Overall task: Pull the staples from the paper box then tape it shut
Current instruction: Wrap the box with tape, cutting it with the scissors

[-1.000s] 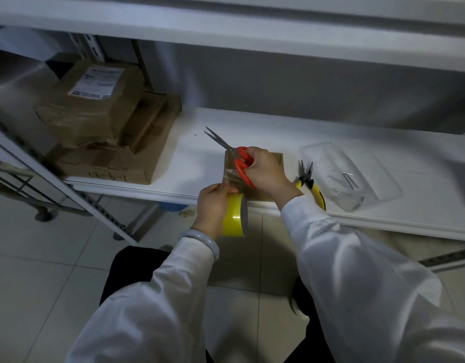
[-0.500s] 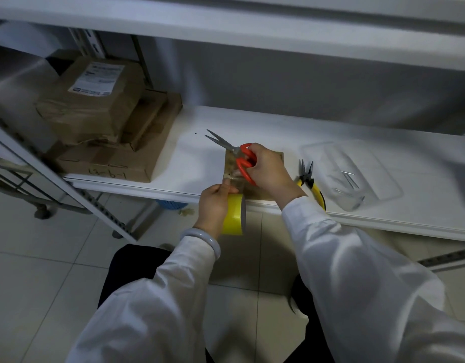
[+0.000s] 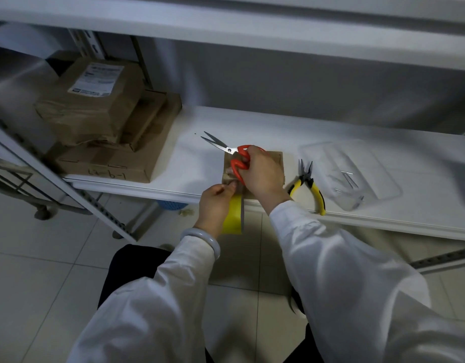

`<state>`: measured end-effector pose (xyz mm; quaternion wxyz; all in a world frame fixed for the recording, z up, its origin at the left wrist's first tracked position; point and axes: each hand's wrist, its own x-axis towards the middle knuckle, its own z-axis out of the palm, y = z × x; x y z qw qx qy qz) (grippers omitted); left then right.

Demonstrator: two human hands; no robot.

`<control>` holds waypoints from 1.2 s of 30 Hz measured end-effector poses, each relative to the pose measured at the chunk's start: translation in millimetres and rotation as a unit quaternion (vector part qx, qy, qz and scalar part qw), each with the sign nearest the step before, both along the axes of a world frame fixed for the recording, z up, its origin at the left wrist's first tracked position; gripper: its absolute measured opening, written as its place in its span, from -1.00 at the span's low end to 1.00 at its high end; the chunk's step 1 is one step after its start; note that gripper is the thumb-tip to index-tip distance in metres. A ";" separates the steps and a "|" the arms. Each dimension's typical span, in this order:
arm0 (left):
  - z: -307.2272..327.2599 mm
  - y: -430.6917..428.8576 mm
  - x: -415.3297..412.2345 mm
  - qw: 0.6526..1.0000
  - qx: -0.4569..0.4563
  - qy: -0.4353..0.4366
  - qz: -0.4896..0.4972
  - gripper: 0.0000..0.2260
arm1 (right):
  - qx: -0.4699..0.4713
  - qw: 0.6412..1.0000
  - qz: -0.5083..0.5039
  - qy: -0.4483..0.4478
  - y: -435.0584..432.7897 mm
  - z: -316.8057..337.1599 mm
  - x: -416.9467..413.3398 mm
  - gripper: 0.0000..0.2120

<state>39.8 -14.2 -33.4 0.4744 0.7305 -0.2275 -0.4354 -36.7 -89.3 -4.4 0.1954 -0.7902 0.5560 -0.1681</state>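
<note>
Pliers point(image 3: 307, 180) lie between paper box point(image 3: 277, 159) and tray point(image 3: 378, 163).

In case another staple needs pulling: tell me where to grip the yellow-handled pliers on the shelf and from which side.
Grip the pliers by both yellow handles, coming from the shelf's front edge. The handles splay toward that edge while the dark pointed nose faces the back wall. Approach from the right: the right hand, holding the scissors, sits close on their left.
</note>
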 end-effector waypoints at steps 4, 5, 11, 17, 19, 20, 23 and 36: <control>0.3 1.4 2.7 0.999 -0.012 0.051 -0.015 -0.87 | 0.023 0.999 0.038 -0.004 -2.9 2.1 -4.7 -0.65; -0.6 0.3 3.3 0.999 -0.014 0.050 -0.016 -0.84 | 0.023 0.998 0.054 0.000 -2.5 2.6 -6.0 -0.65; -3.9 -3.7 3.7 0.999 -0.005 0.040 -0.028 -0.84 | 0.014 0.993 0.109 0.040 -3.4 0.5 -8.0 -0.68; -13.2 6.5 -2.6 0.984 -0.017 0.179 -0.008 -0.86 | 0.022 0.991 0.123 0.043 -8.8 -1.0 -9.1 -0.72; -18.5 11.7 -3.7 0.981 -0.043 0.188 -0.012 -0.91 | 0.026 0.991 0.124 0.041 -10.3 -0.7 -9.5 -0.71; -20.6 12.5 -3.2 0.983 -0.052 0.178 -0.014 -0.92 | 0.027 0.991 0.125 0.042 -11.1 -0.6 -9.7 -0.71; -22.7 10.7 -2.0 0.989 -0.052 0.136 -0.012 -0.93 | 0.026 0.990 0.129 0.048 -11.8 -1.2 -10.8 -0.68; -23.3 7.2 -5.1 0.992 0.087 -0.050 -0.076 -0.56 | 0.022 0.989 0.133 0.062 -11.5 -0.1 -11.4 -0.63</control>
